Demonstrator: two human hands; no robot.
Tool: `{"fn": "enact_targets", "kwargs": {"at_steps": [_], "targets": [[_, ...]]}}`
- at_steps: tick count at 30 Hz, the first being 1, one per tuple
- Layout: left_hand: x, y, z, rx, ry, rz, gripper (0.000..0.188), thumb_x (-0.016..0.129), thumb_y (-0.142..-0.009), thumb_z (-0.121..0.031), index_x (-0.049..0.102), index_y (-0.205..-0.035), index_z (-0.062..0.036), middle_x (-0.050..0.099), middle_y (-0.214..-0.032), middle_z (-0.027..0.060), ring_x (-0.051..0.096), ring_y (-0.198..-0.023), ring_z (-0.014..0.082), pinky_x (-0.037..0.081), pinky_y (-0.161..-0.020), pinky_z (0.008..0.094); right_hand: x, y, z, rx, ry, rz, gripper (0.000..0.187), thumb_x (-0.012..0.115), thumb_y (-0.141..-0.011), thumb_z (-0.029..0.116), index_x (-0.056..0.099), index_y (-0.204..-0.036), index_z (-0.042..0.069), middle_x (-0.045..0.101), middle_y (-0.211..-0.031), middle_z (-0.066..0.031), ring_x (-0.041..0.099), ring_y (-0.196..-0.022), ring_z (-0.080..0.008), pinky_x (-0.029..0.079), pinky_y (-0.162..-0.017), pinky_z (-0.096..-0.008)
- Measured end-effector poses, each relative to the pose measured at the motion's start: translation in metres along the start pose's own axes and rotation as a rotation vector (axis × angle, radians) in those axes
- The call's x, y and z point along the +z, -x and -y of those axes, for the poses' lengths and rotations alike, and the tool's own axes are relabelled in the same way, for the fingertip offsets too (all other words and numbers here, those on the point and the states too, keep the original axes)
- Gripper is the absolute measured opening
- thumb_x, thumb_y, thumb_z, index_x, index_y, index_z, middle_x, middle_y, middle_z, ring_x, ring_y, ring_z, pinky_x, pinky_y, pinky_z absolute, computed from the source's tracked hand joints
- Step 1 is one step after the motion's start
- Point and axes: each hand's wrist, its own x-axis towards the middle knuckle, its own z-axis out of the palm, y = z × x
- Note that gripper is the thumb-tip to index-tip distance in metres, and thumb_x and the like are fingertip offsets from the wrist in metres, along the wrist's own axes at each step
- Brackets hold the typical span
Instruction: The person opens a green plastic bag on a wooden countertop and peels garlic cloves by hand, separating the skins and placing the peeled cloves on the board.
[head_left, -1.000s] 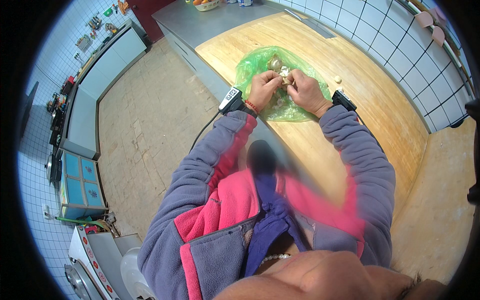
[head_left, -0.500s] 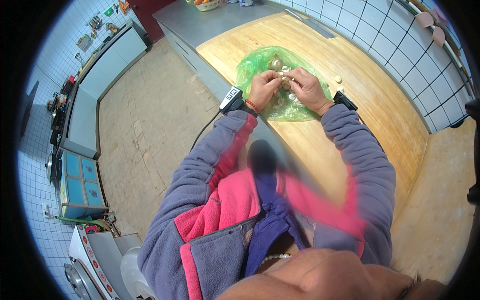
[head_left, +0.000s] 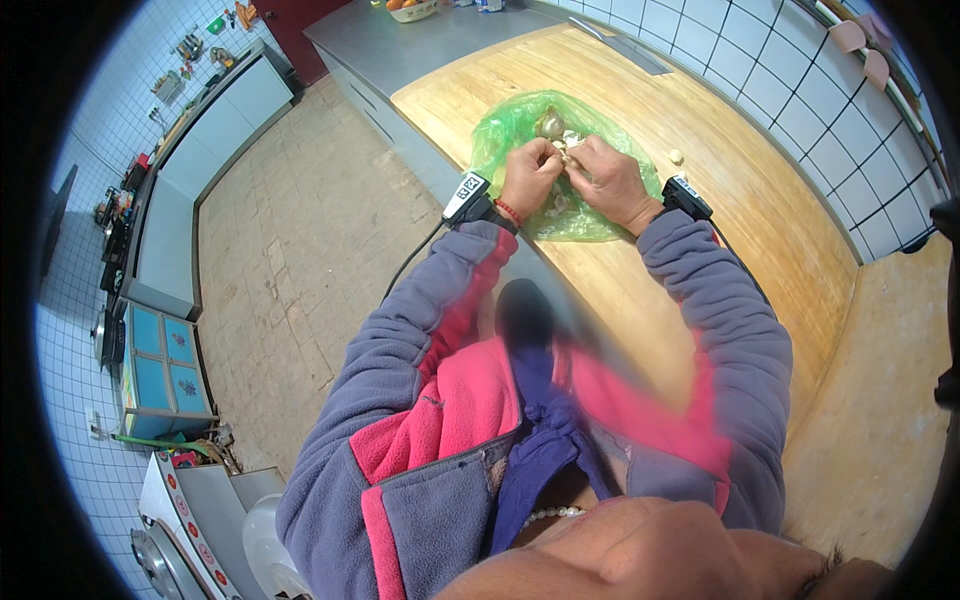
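A green plastic bag [head_left: 580,228] lies spread out on the wooden board, with a whole garlic bulb [head_left: 551,125] and pale scraps of skin on it. Over the bag, my two hands meet at the fingertips. My left hand [head_left: 530,180] pinches a small piece of garlic [head_left: 562,157], and my right hand [head_left: 612,182] grips the same piece from the other side. The fingers mostly cover it, so its exact shape is hard to see. To the right of the bag, a peeled garlic clove [head_left: 676,157] rests on the board.
The wooden board [head_left: 780,245] covers much of the counter beside a white tiled wall. A cleaver [head_left: 630,52] lies at its far edge. Further back, a basket of fruit [head_left: 415,12] stands on the grey countertop [head_left: 400,55]. Cables run from devices on both wrists.
My fingers have shifted slightly around the garlic, with the right hand's fingers curling in closer. Both forearms stay nearly in place, and the bag has hardly moved.
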Motion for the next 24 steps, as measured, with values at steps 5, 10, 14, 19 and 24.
{"fn": "enact_targets", "kwargs": {"at_steps": [5, 10, 14, 19, 24], "targets": [[0.0, -0.001, 0.0, 0.029, -0.051, 0.004, 0.008, 0.058, -0.084, -0.004, 0.06, -0.079, 0.0018, 0.059, -0.071, 0.0005, 0.053, -0.066, 0.006, 0.044, -0.058, 0.0219, 0.004, 0.0, -0.003, 0.02, -0.102, -0.019, 0.012, 0.064, -0.079, 0.011, 0.061, -0.09, 0.006, 0.057, -0.084, -0.0119, 0.06, -0.073, -0.0325, 0.049, -0.061, -0.0383], [-0.001, 0.0, -0.002, 0.017, -0.094, -0.011, 0.008, 0.057, -0.084, -0.004, 0.059, -0.079, 0.0018, 0.059, -0.07, 0.0009, 0.053, -0.066, 0.0061, 0.044, -0.058, 0.022, 0.002, 0.0, -0.001, 0.051, -0.189, -0.024, 0.013, 0.064, -0.079, 0.007, 0.061, -0.091, 0.005, 0.058, -0.085, -0.0128, 0.06, -0.072, -0.0324, 0.049, -0.061, -0.0373], [-0.002, 0.0, -0.001, 0.0, -0.074, -0.05, 0.008, 0.057, -0.084, -0.004, 0.059, -0.078, 0.0019, 0.059, -0.07, 0.0006, 0.053, -0.066, 0.0062, 0.044, -0.059, 0.0221, -0.005, 0.0, 0.0, 0.125, -0.344, -0.054, 0.013, 0.064, -0.079, 0.004, 0.061, -0.092, 0.004, 0.059, -0.084, -0.0115, 0.06, -0.068, -0.0258, 0.048, -0.06, -0.0321], [0.002, -0.001, -0.002, -0.021, 0.094, -0.09, 0.007, 0.059, -0.084, -0.004, 0.06, -0.08, 0.002, 0.06, -0.071, 0.0004, 0.055, -0.067, 0.0069, 0.045, -0.06, 0.0222, -0.006, 0.0, -0.002, 0.172, -0.376, -0.075, 0.017, 0.066, -0.08, 0.004, 0.058, -0.094, 0.002, 0.06, -0.082, -0.0118, 0.06, -0.065, -0.0222, 0.048, -0.059, -0.0296], [-0.002, 0.002, -0.011, -0.019, 0.054, 0.069, 0.011, 0.06, -0.086, -0.006, 0.061, -0.092, 0.0024, 0.062, -0.075, 0.0021, 0.057, -0.066, 0.0073, 0.046, -0.059, 0.0213, -0.002, 0.0, -0.004, 0.152, -0.255, -0.031, 0.018, 0.067, -0.079, 0.005, 0.053, -0.09, 0.003, 0.059, -0.076, -0.0135, 0.061, -0.063, -0.0267, 0.049, -0.057, -0.0327]]}}
